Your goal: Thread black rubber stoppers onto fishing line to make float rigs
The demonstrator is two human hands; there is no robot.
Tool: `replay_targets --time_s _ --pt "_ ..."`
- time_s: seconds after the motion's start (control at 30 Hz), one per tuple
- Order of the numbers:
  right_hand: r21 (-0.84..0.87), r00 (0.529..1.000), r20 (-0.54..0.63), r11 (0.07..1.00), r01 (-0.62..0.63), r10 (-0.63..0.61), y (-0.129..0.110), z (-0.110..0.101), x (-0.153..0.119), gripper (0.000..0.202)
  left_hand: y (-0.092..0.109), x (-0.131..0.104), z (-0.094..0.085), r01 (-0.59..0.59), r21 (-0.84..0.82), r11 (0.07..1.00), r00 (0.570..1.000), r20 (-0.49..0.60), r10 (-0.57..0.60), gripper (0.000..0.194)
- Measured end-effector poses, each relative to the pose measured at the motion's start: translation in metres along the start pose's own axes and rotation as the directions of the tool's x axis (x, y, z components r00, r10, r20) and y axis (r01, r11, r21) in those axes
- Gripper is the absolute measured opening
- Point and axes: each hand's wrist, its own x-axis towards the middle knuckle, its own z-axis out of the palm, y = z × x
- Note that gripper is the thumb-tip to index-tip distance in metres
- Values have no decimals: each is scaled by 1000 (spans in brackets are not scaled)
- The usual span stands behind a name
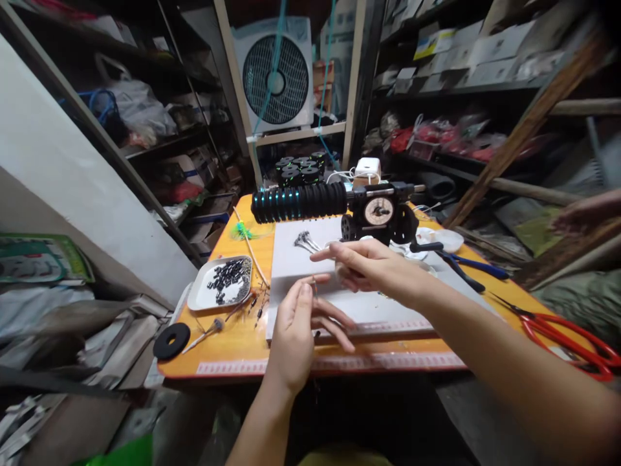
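Note:
My left hand (298,323) is over the near edge of a pale board (291,259), its thumb and forefinger pinched on something too small to make out. Its other fingers stretch to the right. Just above and to the right is my right hand (369,265), its thumb pressed along the forefinger and the other fingers curled. What it may hold is hidden and slightly blurred. Behind the hands lies a bunch of thin wire-like pieces with dark ends (305,239). A black winding device (378,210) with a ribbed roller (298,202) stands at the back of the board.
At left are a white tray (194,298) of small black parts and a black foam ring (171,341). Blue-handled pliers (466,268) and red-handled scissors (567,336) lie right. Black spools (301,169) and a box fan (276,77) stand behind. Another person's hand (589,210) shows far right.

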Motion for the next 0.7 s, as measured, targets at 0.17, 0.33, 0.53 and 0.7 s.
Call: replay_targets --time_s 0.17,0.33,0.53,0.7 --pt "121 998 8 991 -58 57 4 0 6 59 1 8 -4 29 -54 998 999 15 -28 38" --pt "311 991 103 943 -119 91 4 6 17 48 -4 13 -6 61 -61 996 998 36 -59 41" --pt "447 947 283 853 -270 151 0 7 25 53 -8 13 -4 -65 -23 998 998 2 65 37" --pt "553 965 193 793 -256 177 10 17 31 32 -18 5 6 -132 -62 989 985 -117 124 39"
